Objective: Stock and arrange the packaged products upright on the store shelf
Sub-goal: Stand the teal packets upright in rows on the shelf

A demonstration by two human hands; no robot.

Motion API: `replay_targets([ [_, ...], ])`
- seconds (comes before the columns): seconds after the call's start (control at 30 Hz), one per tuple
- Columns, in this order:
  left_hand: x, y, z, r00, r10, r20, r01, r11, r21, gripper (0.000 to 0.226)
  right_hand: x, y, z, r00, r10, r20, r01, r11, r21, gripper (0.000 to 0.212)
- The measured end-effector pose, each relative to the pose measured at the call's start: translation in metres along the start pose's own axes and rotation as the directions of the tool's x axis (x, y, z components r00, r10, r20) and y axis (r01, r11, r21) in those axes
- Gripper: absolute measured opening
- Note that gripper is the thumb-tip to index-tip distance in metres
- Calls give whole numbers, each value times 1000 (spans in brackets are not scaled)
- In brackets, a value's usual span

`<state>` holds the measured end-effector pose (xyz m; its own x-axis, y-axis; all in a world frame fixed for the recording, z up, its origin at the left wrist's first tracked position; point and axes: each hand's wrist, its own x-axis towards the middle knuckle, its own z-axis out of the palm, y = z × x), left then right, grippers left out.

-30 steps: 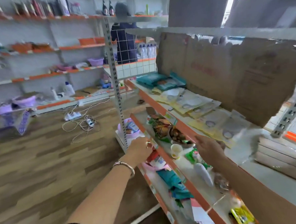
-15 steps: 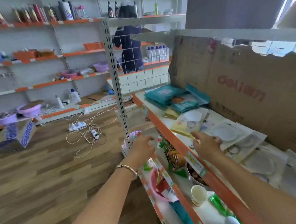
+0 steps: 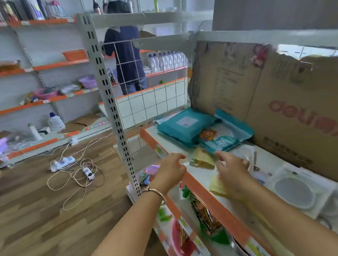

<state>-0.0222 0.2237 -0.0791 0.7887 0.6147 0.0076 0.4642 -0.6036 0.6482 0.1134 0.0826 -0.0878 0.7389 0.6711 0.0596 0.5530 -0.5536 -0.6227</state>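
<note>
1. Head view, shelf (image 3: pixel 205 193): it has an orange lip, and the stock on it lies flat, with none upright yet.
2. Yellow packet (image 3: pixel 202 160): it lies flat just behind the lip, between your two hands. Its long side appears to run along the lip, though blur leaves this unsure.
3. Left hand (image 3: pixel 171 172): it sits over the lip with fingers loosely bent and apart, holding nothing. The fingertips point at the packet from just beside it.
4. Right hand (image 3: pixel 233 171): it is on the shelf at the packet's right, fingers curled down. You cannot tell whether they pinch anything.
5. Bearing: the packet lies forward-right of your left hand and forward-left of your right, and both are near.
6. Standing place, by judgement: against the cardboard backing (image 3: pixel 281 101), beside the teal packs (image 3: pixel 186 126).
</note>
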Motion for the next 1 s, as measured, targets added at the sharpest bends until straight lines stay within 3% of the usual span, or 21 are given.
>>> replay_targets([
  [0.3, 121, -19, -12, 983, 180, 40, -184, 970, 159, 65, 84, -30, 33, 990, 129, -50, -137, 964, -229, 46],
  [0.43, 154, -26, -3, 959, 279, 45, -276, 890, 364, 73, 93, -21, 52, 961, 238, -144, -274, 898, -344, 57],
  [0.67, 185, -30, -6, 915, 398, 73, -383, 795, 470, 49, 110, -22, 48, 935, 274, -226, -350, 813, -465, 62],
  [0.87, 195, -19, -28, 909, 408, -79, -356, 862, 361, 27, 123, -36, 29, 963, 192, -191, -269, 760, -591, 46],
  [1.0, 206, -10, -51, 925, 272, -265, -274, 961, 30, 15, 114, -31, 25, 968, 65, -243, -196, 799, -569, 23],
])
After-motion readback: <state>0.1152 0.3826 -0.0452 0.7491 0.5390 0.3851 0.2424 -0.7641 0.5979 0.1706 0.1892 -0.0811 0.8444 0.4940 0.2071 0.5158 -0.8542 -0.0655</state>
